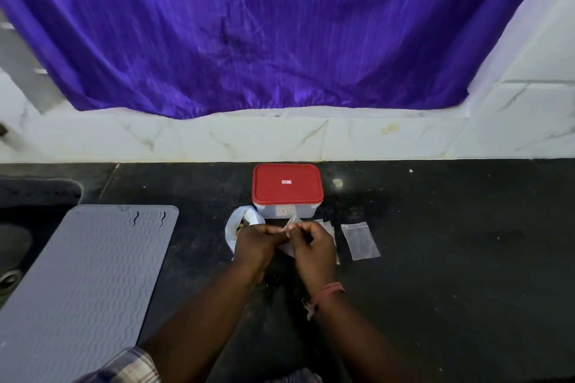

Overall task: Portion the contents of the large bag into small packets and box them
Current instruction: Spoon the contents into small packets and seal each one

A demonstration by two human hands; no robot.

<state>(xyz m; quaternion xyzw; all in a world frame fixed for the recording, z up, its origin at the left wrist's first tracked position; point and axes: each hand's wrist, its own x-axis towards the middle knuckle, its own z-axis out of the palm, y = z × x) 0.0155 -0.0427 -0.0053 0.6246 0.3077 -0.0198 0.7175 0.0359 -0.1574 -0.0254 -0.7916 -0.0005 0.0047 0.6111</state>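
hands: left hand (pixel 253 241) and right hand (pixel 312 244) close together, both pinch one small clear packet (pixel 292 222) | large bag (pixel 238 228) just behind left hand | box (pixel 287 191), red lid on, behind hands on worktop (pixel 451 258) | empty packet (pixel 361 240) right of hands

A home kitchen: black stone counter (pixel 435 258), marble-tiled backsplash (pixel 249 137), sink (pixel 18 227) at left.

Box lid (pixel 287 185): red. Curtain (pixel 264 28): purple. Counter (pixel 451 242): black, speckled; mat (pixel 87 274): grey, wavy ribbing.
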